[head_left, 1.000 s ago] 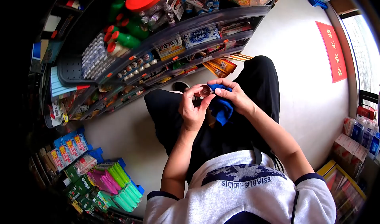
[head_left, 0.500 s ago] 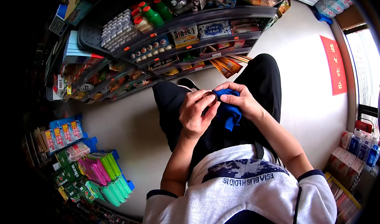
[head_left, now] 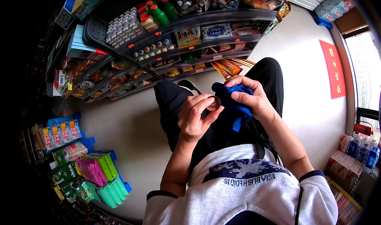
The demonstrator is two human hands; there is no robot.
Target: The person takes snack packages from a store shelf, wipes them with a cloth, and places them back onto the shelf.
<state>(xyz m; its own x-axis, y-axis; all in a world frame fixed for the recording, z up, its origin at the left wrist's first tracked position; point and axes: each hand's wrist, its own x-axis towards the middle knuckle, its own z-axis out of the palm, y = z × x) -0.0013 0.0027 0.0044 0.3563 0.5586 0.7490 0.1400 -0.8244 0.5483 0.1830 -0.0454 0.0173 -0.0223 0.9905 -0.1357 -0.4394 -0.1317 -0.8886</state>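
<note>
My left hand (head_left: 193,115) is closed, with a small round dark reddish-brown object (head_left: 214,103) pinched between thumb and fingertips. Its rim looks shiny, and its exact kind is too small to tell. To the right of it, a crumpled blue cloth (head_left: 238,113) is gripped by my right hand (head_left: 254,98), thumb pressed on top and fingers behind. A loose end of the cloth hangs down. A narrow gap separates cloth and round object. Both hands are held above my lap, between my black-trousered knees (head_left: 264,76).
Shop shelves (head_left: 222,16) with packets, bottles and jars stand ahead. Orange packets (head_left: 228,69) stick out near my knee. Stacked boxes and pink and green packs (head_left: 93,171) sit on the left. A red mat (head_left: 333,69) lies on the right floor, with bottles (head_left: 363,149) near the door.
The blue cloth has come away from the round object, and my right hand has shifted slightly right with it. The object's face now shows more fully in my left hand.
</note>
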